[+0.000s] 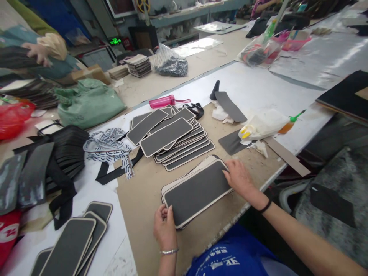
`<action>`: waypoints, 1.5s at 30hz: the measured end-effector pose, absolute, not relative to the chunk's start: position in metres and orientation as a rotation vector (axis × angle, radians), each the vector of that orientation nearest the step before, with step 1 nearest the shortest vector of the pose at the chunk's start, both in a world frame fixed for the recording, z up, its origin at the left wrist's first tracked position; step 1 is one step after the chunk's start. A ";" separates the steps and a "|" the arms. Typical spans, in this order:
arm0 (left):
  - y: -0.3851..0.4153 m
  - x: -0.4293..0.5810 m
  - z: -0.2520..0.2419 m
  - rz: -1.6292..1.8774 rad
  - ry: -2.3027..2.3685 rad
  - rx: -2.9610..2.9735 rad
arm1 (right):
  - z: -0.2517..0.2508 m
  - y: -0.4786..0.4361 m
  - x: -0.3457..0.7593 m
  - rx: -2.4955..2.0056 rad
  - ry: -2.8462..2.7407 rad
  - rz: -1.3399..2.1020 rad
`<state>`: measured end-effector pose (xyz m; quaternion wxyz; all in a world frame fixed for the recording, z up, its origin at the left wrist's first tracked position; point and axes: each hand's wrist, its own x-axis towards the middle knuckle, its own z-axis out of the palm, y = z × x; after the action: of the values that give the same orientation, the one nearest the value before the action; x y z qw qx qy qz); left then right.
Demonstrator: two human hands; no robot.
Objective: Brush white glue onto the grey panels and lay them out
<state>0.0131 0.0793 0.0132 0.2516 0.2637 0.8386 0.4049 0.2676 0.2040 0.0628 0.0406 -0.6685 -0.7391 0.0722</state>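
A dark grey rectangular panel (198, 191) with rounded corners and a pale border lies on top of a small stack of similar pieces in front of me. My left hand (166, 227) is closed on its near left corner, thumb on the edge. At the far right end, my right hand (240, 178) grips the same panel, with the thumb over the top. Fingers under the panel are hidden. Just beyond lies a larger fanned pile of the bordered panels (166, 137). More such panels (70, 245) overlap at the lower left.
Beyond the pile are a pink bottle (161, 101), a black cone (214, 90) and a green-nozzled glue bottle (287, 124). Patterned strips (106, 143), black straps (61, 188) and a green bag (87, 103) lie left. A co-worker's hand (38, 53) shows at upper left.
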 end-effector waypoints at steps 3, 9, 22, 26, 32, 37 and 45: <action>0.079 0.012 0.012 1.103 2.269 0.710 | 0.066 0.182 0.229 -1.663 -2.351 0.220; 0.078 0.007 0.011 0.986 2.274 0.720 | 0.047 0.155 0.170 -0.985 -2.684 0.665; 0.079 0.016 0.024 0.909 2.333 0.752 | 0.025 0.167 0.187 -1.023 -2.735 0.703; 0.078 0.017 0.022 0.915 2.320 0.702 | 0.025 0.177 0.207 -1.109 -2.727 0.611; 0.077 0.017 0.022 0.890 2.360 0.744 | 0.024 0.193 0.235 -1.205 -2.747 0.452; 0.079 0.018 0.024 0.880 2.381 0.736 | 0.020 0.207 0.255 -1.280 -2.686 0.287; 0.077 0.020 0.021 0.970 2.377 0.818 | 0.017 0.220 0.268 -1.340 -2.616 0.248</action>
<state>0.0197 0.0774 0.0211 0.2216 0.2961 0.8602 0.3510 0.2676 0.2203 0.0170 0.0960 -0.4522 -0.8828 0.0837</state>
